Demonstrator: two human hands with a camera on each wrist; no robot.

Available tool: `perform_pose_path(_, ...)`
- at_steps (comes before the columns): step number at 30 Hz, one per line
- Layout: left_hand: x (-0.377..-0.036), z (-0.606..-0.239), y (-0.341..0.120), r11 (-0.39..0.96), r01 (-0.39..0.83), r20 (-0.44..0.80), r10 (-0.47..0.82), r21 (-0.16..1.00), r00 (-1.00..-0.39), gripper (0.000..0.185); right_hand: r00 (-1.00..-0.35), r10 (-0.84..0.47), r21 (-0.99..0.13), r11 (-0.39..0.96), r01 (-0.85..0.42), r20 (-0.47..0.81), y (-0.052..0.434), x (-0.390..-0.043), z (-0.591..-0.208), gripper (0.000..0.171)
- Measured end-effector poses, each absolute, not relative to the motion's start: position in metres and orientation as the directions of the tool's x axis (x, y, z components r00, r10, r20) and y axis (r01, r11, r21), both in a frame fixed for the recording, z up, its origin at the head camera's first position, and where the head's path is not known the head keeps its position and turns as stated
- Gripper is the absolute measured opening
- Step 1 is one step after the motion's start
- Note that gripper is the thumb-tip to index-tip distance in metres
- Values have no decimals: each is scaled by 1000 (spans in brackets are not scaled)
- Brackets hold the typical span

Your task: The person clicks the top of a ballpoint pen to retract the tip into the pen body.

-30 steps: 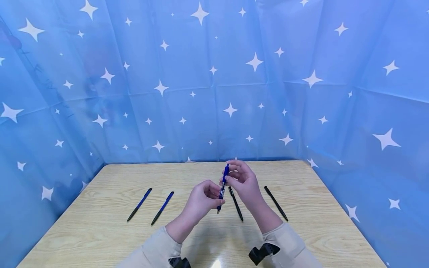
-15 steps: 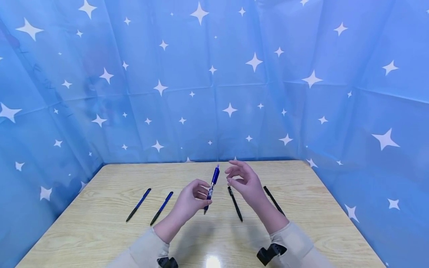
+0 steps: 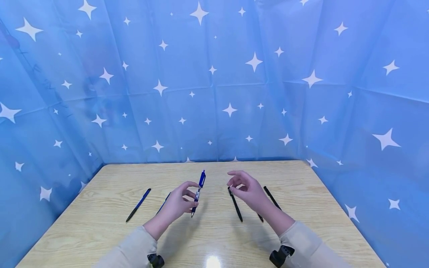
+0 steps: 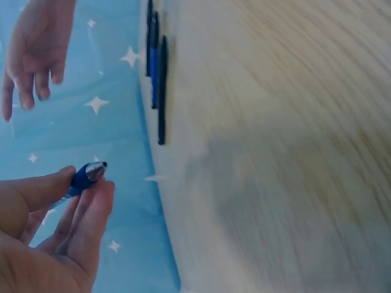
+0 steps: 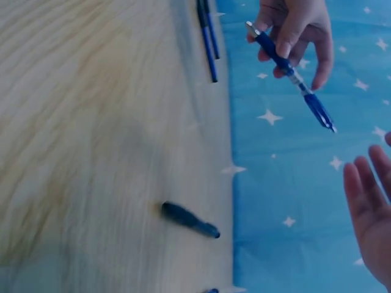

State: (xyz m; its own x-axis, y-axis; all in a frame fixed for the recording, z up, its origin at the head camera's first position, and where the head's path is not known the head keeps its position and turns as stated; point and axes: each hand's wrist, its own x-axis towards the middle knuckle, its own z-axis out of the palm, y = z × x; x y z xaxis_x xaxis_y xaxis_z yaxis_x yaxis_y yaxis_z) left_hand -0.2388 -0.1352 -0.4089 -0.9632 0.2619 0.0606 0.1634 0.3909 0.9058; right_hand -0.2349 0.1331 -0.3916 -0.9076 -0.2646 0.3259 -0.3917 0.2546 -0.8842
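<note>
One blue pen (image 3: 197,193) stands almost upright, tip at 6 o'clock, pinched in our left hand (image 3: 179,204); our right hand (image 3: 248,190) hangs loose, empty, at its 3 o'clock.

Bright, even overhead light leaves a glare spot on the worktop (image 3: 213,261); both wrist views are motion-blurred.

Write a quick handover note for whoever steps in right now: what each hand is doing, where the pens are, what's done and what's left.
Left hand: pinches the blue pen above the table, tip down.
Right hand: open, holding nothing, above two black pens.
Two more blue pens lie at the left, one partly hidden behind the left hand.
Done: one pen lifted off the table.
Left: the held pen is not yet set down; four pens lie untouched.
</note>
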Motion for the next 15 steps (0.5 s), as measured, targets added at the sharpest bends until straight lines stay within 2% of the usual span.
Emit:
perform_pose_path(9, -245, -415, -148, 469, 87, -25, 227, 879, -974, 53, -910, -308, -868, 327, -374, 277, 150, -230, -403, 37)
perform_pose_path(15, -249, -420, -153, 531, 61, -64, 214, 845, -975, 48, -900, -349, -847, 364, -388, 263, 156, -225, -407, 38)
